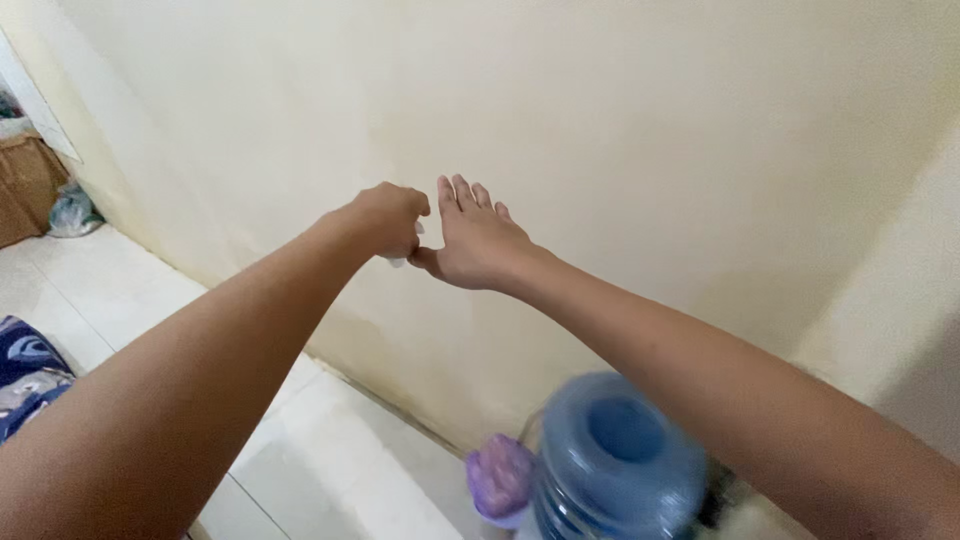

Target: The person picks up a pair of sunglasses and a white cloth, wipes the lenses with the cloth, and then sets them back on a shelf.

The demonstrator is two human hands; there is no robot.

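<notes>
Against a plain cream wall [650, 120], both arms were stretched forward at about chest height. The left hand [385, 220] was curled into a fist, pinching a small white scrap [398, 260] of which only a sliver showed below the knuckles and beside the thumb; what it was could not be told. The right hand [475, 240] was flat, fingers pressed together and pointing upward, palm toward the wall; whether the palm touched the paint could not be told. Its thumb lay just beside the left fist, touching or nearly so.

The wall was matte, with faint yellowish mottling around the hands and below them. It met a second wall at a corner on the right. The floor [330, 460] was of pale glossy tiles with thin grout lines.

Low at the wall's foot, under the right forearm, stood a blue water jug [615, 460], blurred, its open neck facing up. A purple object [498, 478] sat just to its left. At the far left: a patterned dark blue cloth [25, 375], a wicker basket [25, 185], a bunched plastic bag [72, 212].
</notes>
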